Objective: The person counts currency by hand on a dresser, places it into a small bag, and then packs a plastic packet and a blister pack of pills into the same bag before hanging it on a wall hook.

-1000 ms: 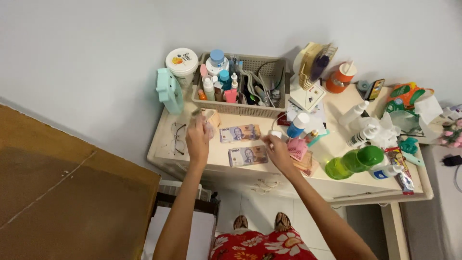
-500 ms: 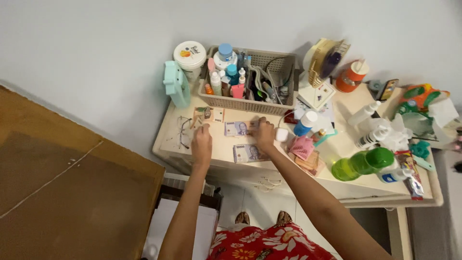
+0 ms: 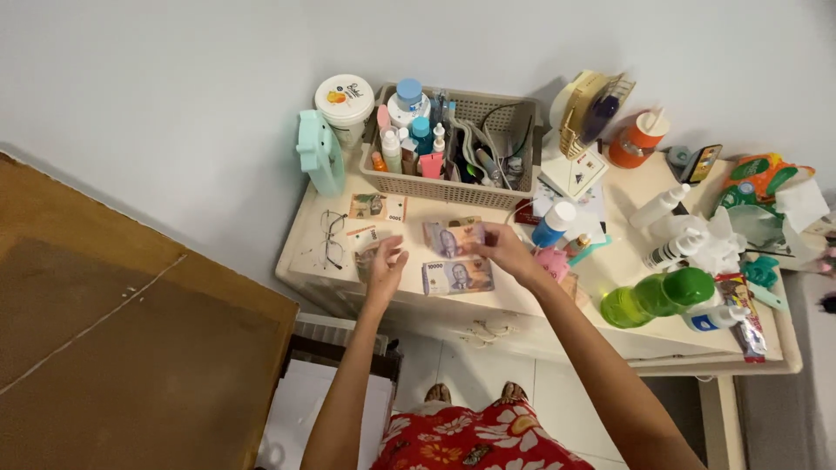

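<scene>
Right hand [image 3: 505, 251] has a purple banknote [image 3: 455, 238] pinched by its right edge, lifted just off the cream desk [image 3: 610, 335] — grip closed on the note, fingers curled round its end. Directly below it a second purple banknote [image 3: 457, 276] lies flat on the desk, close to the front edge, touching neither hand. Left hand [image 3: 383, 264] hangs just left of the two notes with its fingers spread, grip open, holding nothing; a small note [image 3: 364, 246] lies partly under its fingertips, too covered to make out in full. Further back, an orange-brown banknote [image 3: 378, 207] lies flat in front of the basket [image 3: 453, 193], and a pair of glasses [image 3: 331, 238] lies near the desk's left edge.

Out from there — the beige slotted basket stands at the back against the wall, packed with small bottles and tubes. To its left a white round tub [image 3: 346, 100] and a mint-green hand fan [image 3: 317, 152] standing upright. Right of the hands, a blue bottle with a white cap [image 3: 552, 224] and a pink folded packet [image 3: 552, 264] just beside the right wrist. Further right, a green bottle [image 3: 655, 294] lies on its side, white spray bottles [image 3: 662, 228] near it, an orange cup [image 3: 639, 139] at the back.
</scene>
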